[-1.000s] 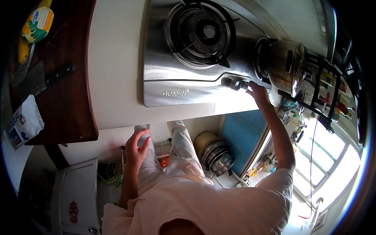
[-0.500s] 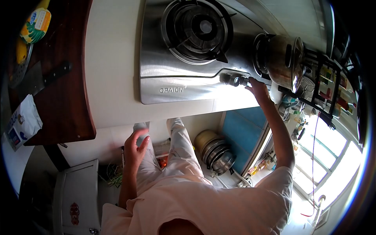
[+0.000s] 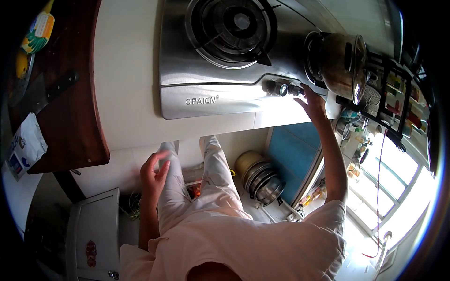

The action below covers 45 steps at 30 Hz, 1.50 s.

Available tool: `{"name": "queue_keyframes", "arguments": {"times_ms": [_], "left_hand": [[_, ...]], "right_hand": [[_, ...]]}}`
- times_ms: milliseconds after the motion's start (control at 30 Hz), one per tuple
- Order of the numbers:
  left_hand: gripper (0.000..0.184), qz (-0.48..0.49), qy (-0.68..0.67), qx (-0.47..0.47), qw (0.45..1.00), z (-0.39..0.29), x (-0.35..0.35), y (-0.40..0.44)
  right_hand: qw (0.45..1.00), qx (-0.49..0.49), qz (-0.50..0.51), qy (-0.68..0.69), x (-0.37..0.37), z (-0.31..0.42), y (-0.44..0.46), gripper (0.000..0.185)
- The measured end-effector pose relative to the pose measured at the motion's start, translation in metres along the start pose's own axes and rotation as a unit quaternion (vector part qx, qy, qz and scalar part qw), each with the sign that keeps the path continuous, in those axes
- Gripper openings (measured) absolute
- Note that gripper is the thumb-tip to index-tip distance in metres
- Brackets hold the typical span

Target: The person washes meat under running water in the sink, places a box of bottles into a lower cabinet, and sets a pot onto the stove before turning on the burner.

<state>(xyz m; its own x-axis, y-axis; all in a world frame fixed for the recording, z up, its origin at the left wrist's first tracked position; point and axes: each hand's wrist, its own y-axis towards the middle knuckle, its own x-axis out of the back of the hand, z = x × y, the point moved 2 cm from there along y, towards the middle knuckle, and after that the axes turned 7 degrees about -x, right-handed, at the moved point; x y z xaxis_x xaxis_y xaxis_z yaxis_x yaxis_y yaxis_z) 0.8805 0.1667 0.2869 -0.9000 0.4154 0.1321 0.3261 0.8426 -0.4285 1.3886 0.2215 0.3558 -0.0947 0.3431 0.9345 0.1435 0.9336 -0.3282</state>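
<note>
My right hand (image 3: 313, 104) is beside the right control knob (image 3: 296, 90) of the steel gas stove (image 3: 225, 96), fingers apart and thumb spread below the knob. Another knob (image 3: 280, 88) sits just to its left. Behind my right hand a lidded metal pot (image 3: 338, 65) stands on the right burner. The left burner (image 3: 239, 28) has no pot on it. My left hand (image 3: 153, 174) hangs in the air in front of the counter, above my legs, with fingers apart and nothing in it; its fingertips are blurred.
On the dark wooden board (image 3: 70, 126) at left lie a cleaver (image 3: 47, 93) and a white packet (image 3: 27, 146). Stacked pots (image 3: 260, 178) stand low under the counter. A black rack (image 3: 391, 98) with bottles is at right, near a window (image 3: 393, 180).
My right hand's fingers have come off the right knob and spread apart. My left hand has moved slightly left and down. The stove and board have shifted up and left in view.
</note>
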Motion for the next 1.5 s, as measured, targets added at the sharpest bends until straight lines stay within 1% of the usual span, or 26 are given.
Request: {"name": "queue_keyframes", "arguments": {"times_ms": [67, 133, 167, 367, 467, 533, 600, 633, 667, 733, 800, 867, 900, 933, 1000, 1033, 1067, 1100, 1133, 1200, 1267, 1300, 1333, 1400, 1500], "left_hand": [[0.019, 0.004, -0.014, 0.014, 1.0, -0.007, -0.001, 0.0], [0.019, 0.005, 0.0, -0.012, 1.0, -0.001, -0.002, -0.001], [0.019, 0.005, 0.007, -0.025, 1.0, -0.001, -0.002, 0.0], [0.02, 0.007, 0.033, -0.034, 0.999, -0.009, -0.006, -0.004], [0.021, 0.009, 0.043, -0.05, 0.998, -0.022, -0.006, -0.006], [0.02, -0.005, 0.05, -0.067, 0.997, -0.033, -0.005, -0.008], [0.019, -0.009, 0.068, -0.087, 0.994, -0.044, -0.005, -0.008], [0.02, -0.005, 0.084, -0.097, 0.992, -0.049, -0.004, -0.009], [0.02, -0.001, 0.1, -0.107, 0.989, -0.057, -0.003, -0.01], [0.021, 0.004, 0.11, -0.131, 0.985, -0.065, -0.002, -0.012], [0.021, 0.006, 0.118, -0.158, 0.98, -0.074, -0.002, -0.014], [0.021, 0.012, 0.114, -0.154, 0.981, -0.093, -0.001, -0.022], [0.021, 0.014, 0.128, -0.178, 0.976, -0.098, 0.002, -0.025], [0.021, 0.015, 0.14, -0.208, 0.968, -0.103, 0.004, -0.027], [0.021, 0.02, 0.171, -0.238, 0.956, -0.111, 0.01, -0.026], [0.021, 0.027, 0.173, -0.246, 0.953, -0.123, 0.012, -0.026], [0.021, 0.034, 0.177, -0.25, 0.951, -0.135, 0.013, -0.028], [0.021, 0.036, 0.173, -0.264, 0.948, -0.145, 0.013, -0.027], [0.02, 0.036, 0.171, -0.272, 0.946, -0.156, 0.013, -0.028], [0.02, 0.029, 0.192, -0.304, 0.933, -0.176, 0.015, -0.028], [0.02, 0.026, 0.19, -0.323, 0.927, -0.19, 0.01, -0.023], [0.02, 0.02, 0.187, -0.348, 0.919, -0.197, 0.007, -0.021], [0.02, 0.017, 0.181, -0.351, 0.919, -0.203, 0.003, -0.022], [0.019, 0.007, 0.17, -0.353, 0.92, -0.212, -0.006, -0.022], [0.018, -0.005, 0.186, -0.356, 0.916, -0.222, -0.022, -0.025]], "right_hand": [[1.0, -0.019, -0.001, 0.019, -0.001, 0.001, 0.0, 0.04], [0.999, -0.033, -0.002, 0.034, -0.004, 0.0, 0.0, 0.034], [0.999, -0.016, -0.016, 0.047, -0.006, 0.0, 0.001, 0.033], [0.997, -0.012, -0.022, 0.077, -0.01, -0.005, -0.001, 0.035], [0.996, 0.009, -0.043, 0.083, -0.01, -0.006, -0.006, 0.036], [0.991, 0.012, -0.078, 0.109, -0.013, -0.007, -0.011, 0.035], [0.989, -0.03, -0.063, 0.131, -0.02, -0.009, -0.012, 0.035], [0.988, -0.065, -0.036, 0.132, -0.022, -0.011, -0.011, 0.033], [0.984, -0.093, -0.03, 0.149, -0.019, -0.008, -0.012, 0.032], [0.981, -0.097, -0.044, 0.164, -0.02, -0.008, -0.014, 0.032], [0.973, -0.131, -0.033, 0.189, -0.021, -0.01, -0.016, 0.039], [0.974, -0.141, -0.073, 0.16, -0.006, -0.005, -0.028, 0.045], [0.972, -0.131, -0.104, 0.166, 0.002, -0.005, -0.033, 0.046], [0.968, -0.123, -0.141, 0.167, 0.018, -0.007, -0.04, 0.047], [0.934, -0.113, -0.187, 0.283, 0.081, -0.001, -0.063, 0.03], [0.892, -0.094, -0.209, 0.389, 0.123, 0.0, -0.076, 0.019], [0.839, -0.063, -0.224, 0.491, 0.167, 0.002, -0.092, 0.009], [0.796, -0.064, -0.26, 0.543, 0.205, 0.0, -0.104, 0.006], [0.749, -0.024, -0.321, 0.579, 0.243, -0.005, -0.116, 0.011], [0.711, 0.029, -0.401, 0.577, 0.325, -0.009, -0.15, 0.019], [0.681, 0.085, -0.437, 0.581, 0.394, -0.019, -0.18, 0.03], [0.653, 0.178, -0.45, 0.583, 0.425, -0.023, -0.191, 0.037], [0.619, 0.27, -0.458, 0.579, 0.451, -0.026, -0.201, 0.044], [0.593, 0.327, -0.462, 0.573, 0.491, -0.037, -0.216, 0.053], [0.595, 0.371, -0.459, 0.545, 0.527, -0.06, -0.22, 0.057]]}}
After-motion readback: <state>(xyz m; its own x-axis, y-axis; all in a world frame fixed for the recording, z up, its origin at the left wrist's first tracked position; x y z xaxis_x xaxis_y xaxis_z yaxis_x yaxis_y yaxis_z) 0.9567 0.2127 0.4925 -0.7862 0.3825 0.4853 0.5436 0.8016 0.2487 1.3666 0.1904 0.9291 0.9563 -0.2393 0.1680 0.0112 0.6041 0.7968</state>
